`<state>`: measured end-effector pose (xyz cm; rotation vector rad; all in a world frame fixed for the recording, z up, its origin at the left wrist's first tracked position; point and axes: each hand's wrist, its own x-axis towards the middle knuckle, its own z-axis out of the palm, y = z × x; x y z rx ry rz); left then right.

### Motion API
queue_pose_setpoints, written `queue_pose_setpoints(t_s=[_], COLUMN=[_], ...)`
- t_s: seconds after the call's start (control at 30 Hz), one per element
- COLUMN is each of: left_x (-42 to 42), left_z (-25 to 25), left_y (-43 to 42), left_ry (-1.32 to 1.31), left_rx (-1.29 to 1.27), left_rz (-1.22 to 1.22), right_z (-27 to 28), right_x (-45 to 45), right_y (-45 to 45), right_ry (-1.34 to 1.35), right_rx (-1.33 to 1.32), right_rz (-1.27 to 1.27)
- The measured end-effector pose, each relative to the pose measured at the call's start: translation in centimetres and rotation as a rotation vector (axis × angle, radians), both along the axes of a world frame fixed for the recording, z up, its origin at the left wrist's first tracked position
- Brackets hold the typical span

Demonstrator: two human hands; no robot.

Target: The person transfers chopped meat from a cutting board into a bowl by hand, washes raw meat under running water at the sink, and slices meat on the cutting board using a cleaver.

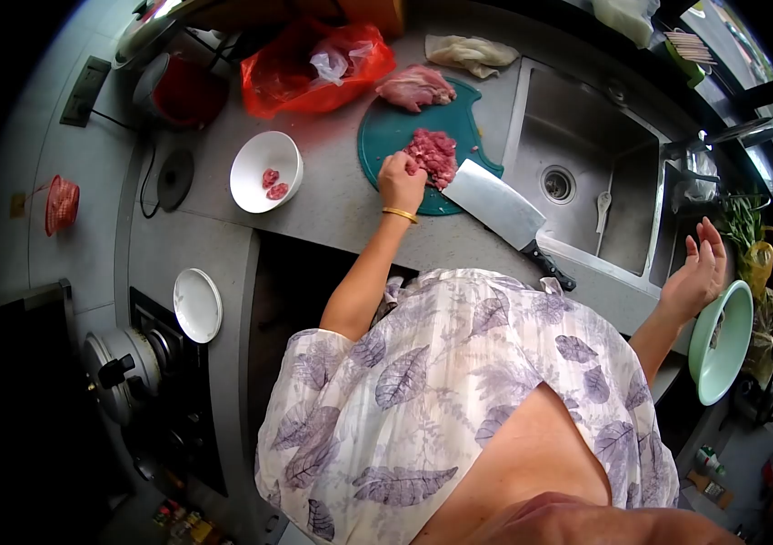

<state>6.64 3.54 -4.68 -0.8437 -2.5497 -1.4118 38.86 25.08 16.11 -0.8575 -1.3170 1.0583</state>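
My left hand (402, 188), with a gold bracelet at the wrist, is closed at the near left edge of a pile of cut raw meat (433, 156). Its fingertips pinch some of that meat. The pile lies on a dark green cutting board (381, 136), and a larger piece of raw meat (415, 88) rests at the board's far side. A cleaver (498, 203) lies with its blade tip on the board and its black handle toward me. My right hand (695, 272) is raised at the right, open, holding nothing, near a mint-green bowl (741, 313).
Left of the board stands a white bowl (250, 186) holding a few meat pieces. Behind it is a red plastic bag (268, 77). A steel sink (577, 118) with a white spoon (603, 211) is to the right. A white plate (197, 306) sits beside the stove at left.
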Motion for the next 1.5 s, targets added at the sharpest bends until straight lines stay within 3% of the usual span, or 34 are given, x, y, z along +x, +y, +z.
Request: queue_pose_setpoints(t_s=[0.03, 0.1, 0.17, 0.37, 0.4, 0.47, 0.5, 0.53, 0.63, 0.77, 0.87, 0.97, 1.03, 1.1, 1.23, 1.3, 1.4, 1.5], left_x=[-0.3, -0.7, -2.6, -4.3, -3.6, -3.1, -3.0, -3.2, -3.5, -1.8, -1.5, -3.0, -4.0, -3.8, -3.0, -3.2, -3.1, -2.9], left_z=[-0.2, 1.7, 1.6, 1.3, 2.6, 2.4, 2.3, 1.8, 0.8, 4.4, 5.6, 1.6, 0.0, 1.0, 3.8, 2.5, 2.1, 4.3], left_y=[-0.4, -1.0, -2.4, -2.6, -2.0, -1.4, -1.2, -1.0, -0.1, 0.8, 1.3, 1.0, 0.4, 0.3, 1.6, 2.0, 1.7, 1.9], left_ry=[-0.066, -0.754, -1.191, -1.871, -1.926, -2.040, -2.099, -2.210, -2.194, -1.777, -1.676, -1.616, -1.764, -1.916, -1.861, -1.830, -1.925, -2.011], left_rx=[0.058, 0.379, 0.797, 1.375, 1.432, 1.489, 1.517, 1.520, 1.471, 1.280, 1.214, 1.180, 1.304, 1.372, 1.174, 1.121, 1.223, 1.265], left_rz=[0.007, 0.069, -0.072, -0.327, -0.212, -0.276, -0.311, -0.496, -0.629, -0.358, -0.176, -0.203, -0.591, -0.557, -0.066, -0.076, -0.354, 0.018], right_z=[-0.3, -1.1, -2.0, -3.7, -3.9, -4.2, -4.2, -4.3, -4.5, -5.1, -5.3, -5.5, -5.2, -4.7, -4.9, -4.8, -4.3, -4.3], right_x=[0.3, 1.0, 1.5, 1.0, 0.8, 0.5, 0.5, 0.5, 0.8, 1.4, 1.5, 1.5, 1.6, 1.0, 1.1, 1.0, 0.9, 0.8], right_y=[0.1, 0.3, 0.3, 0.5, 0.7, 0.8, 0.8, 0.7, 0.8, 0.9, 0.7, 0.3, 0.3, -0.3, -0.1, -0.2, -0.4, -0.6], right_ry=[-0.004, -0.006, -0.015, 0.067, 0.090, 0.071, 0.061, 0.050, 0.020, 0.008, -0.005, 0.006, -0.003, -0.047, -0.053, -0.065, -0.052, -0.044], right_rx=[-0.008, -0.057, -0.111, -0.329, -0.353, -0.358, -0.359, -0.361, -0.369, -0.393, -0.412, -0.431, -0.427, -0.423, -0.423, -0.418, -0.426, -0.418], right_rz=[-0.011, -0.042, -0.063, 0.075, 0.107, 0.125, 0.133, 0.131, 0.122, 0.107, 0.100, 0.123, 0.103, 0.050, 0.022, 0.020, 0.010, 0.007])
